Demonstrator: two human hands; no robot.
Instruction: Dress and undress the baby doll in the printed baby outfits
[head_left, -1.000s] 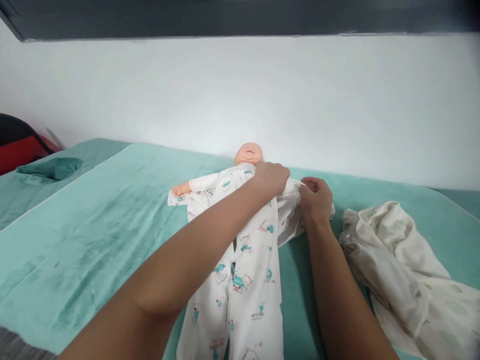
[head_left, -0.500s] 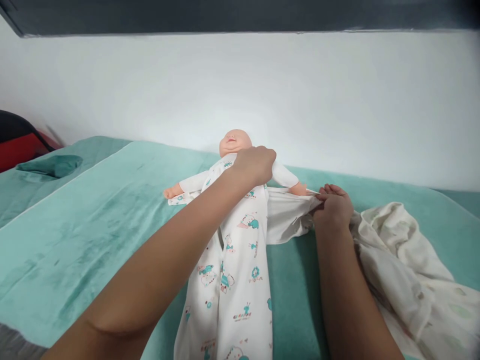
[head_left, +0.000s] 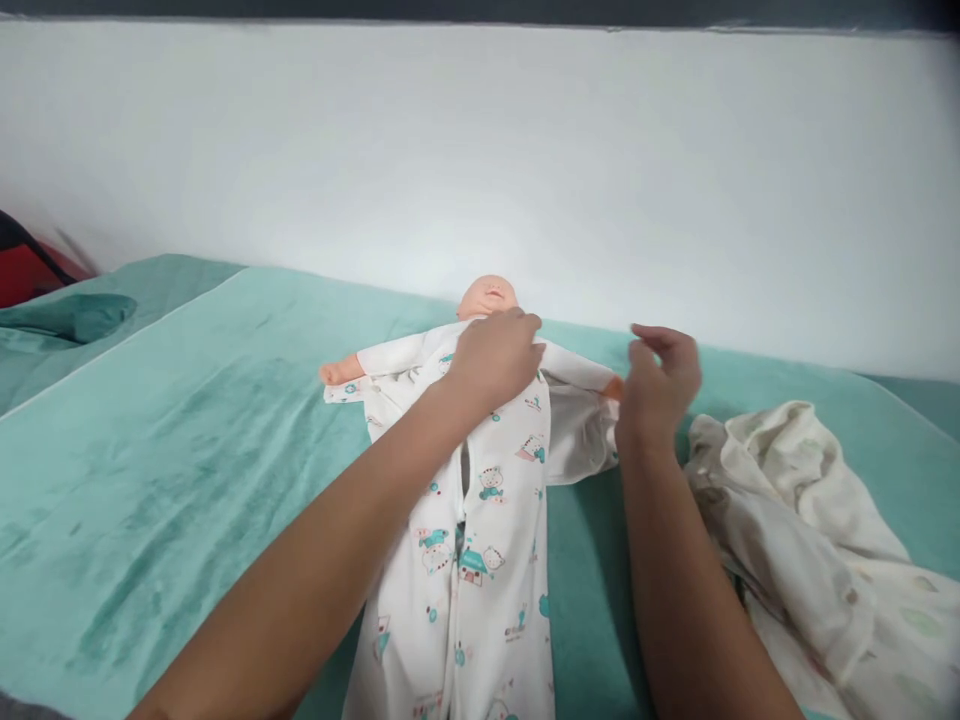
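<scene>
- Head view, and here's the doll [head_left: 491, 296], lying face up mid-sheet with its head toward the wall [head_left: 480, 160], arms spread wide!
- The printed suit [head_left: 491, 530] covers its trunk, a gap showing down the front, legs running off the bottom edge.
- Left hand [head_left: 499, 355] is right on the doll's chest, fingers curled in; whether they pinch cloth, I can't tell.
- Right hand [head_left: 661, 375] is up beside the doll's far-right hand, slightly blurred, fingers bent, a narrow gap between thumb and forefinger, nothing visible in it.
- Both doll arms lie outside the suit's sleeves, one sleeve [head_left: 581, 445] spread below the arm near the right hand.
- Off to the right, a crumpled cloth [head_left: 810, 540] sits on the green sheet [head_left: 225, 420].
- Far left, something red and black [head_left: 26, 272] peeks in.
</scene>
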